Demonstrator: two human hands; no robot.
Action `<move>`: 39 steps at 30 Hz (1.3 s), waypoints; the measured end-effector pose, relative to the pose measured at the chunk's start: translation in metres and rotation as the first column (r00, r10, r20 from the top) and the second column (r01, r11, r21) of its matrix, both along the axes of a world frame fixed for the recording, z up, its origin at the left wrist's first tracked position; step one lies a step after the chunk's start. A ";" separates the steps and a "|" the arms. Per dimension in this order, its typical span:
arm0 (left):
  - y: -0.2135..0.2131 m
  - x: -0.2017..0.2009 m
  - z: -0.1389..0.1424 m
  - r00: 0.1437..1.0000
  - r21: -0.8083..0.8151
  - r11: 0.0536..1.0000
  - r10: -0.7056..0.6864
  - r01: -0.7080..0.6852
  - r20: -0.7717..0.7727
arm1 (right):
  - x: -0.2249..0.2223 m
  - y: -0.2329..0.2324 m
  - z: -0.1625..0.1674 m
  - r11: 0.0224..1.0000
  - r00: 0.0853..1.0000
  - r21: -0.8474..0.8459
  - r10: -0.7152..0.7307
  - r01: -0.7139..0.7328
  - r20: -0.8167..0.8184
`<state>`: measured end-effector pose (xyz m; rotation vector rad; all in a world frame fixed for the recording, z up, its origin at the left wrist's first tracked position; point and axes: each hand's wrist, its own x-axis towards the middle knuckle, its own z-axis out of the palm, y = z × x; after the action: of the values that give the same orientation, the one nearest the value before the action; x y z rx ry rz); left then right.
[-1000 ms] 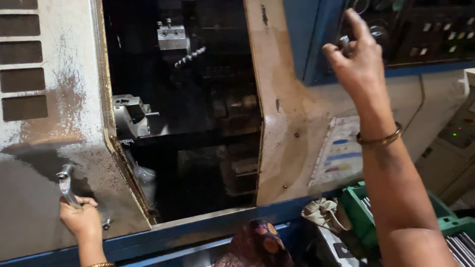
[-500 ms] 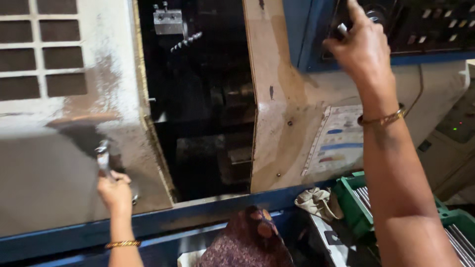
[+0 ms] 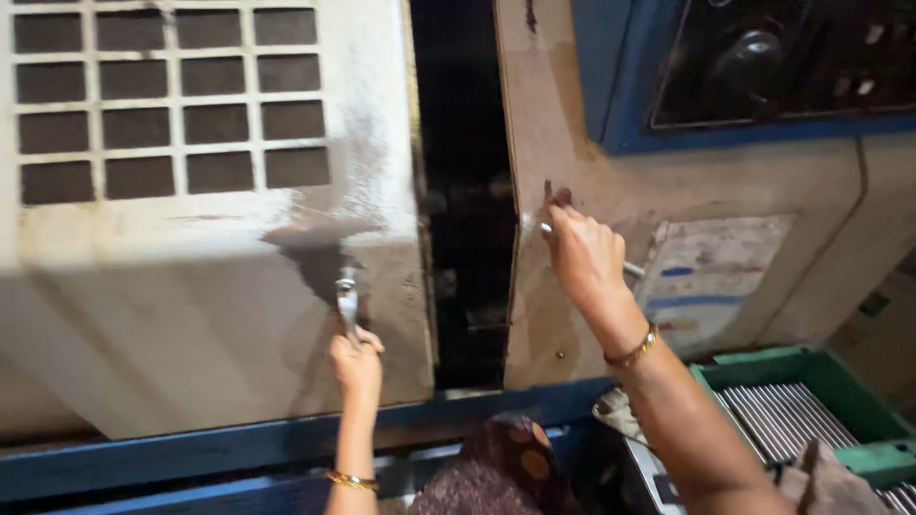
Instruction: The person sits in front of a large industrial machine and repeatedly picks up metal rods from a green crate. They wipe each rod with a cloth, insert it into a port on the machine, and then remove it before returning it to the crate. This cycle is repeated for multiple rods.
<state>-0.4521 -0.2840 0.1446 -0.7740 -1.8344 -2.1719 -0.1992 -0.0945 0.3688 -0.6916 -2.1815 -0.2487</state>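
At centre frame, the left hand has its fingers wrapped tight around the metal handle of a grimy sliding door, which leaves only a narrow dark gap. The right hand, fingers curled around a thin metal rod, rests against the machine's beige panel. A green tray of steel bars sits lower right.

Left hand fisted, raised; right hand closed (bangled wrists).

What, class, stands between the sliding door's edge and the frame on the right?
Nothing visible. The left hand grips the handle of the sliding door; only a dark, narrow gap separates it from the frame, where the right hand rests.
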 end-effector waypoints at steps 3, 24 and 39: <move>0.003 -0.008 -0.014 0.997 0.001 0.998 -0.058 0.058 0.052 | -0.024 -0.025 -0.009 0.998 0.999 -0.067 -0.006 0.003 -0.042; 0.027 0.015 -0.031 0.952 0.019 0.954 -0.298 0.300 -0.062 | -0.066 -0.081 -0.013 0.999 1.000 -0.041 -0.006 0.005 -0.019; -0.045 0.125 -0.076 0.992 0.126 0.989 -0.060 0.075 -0.113 | 0.027 -0.088 -0.081 0.528 0.972 -0.849 0.192 0.017 0.139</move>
<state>-0.3272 -0.3293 0.0687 -0.9187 -1.6194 -2.2169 -0.1725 -0.1820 0.2876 -1.1048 -2.4839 0.9392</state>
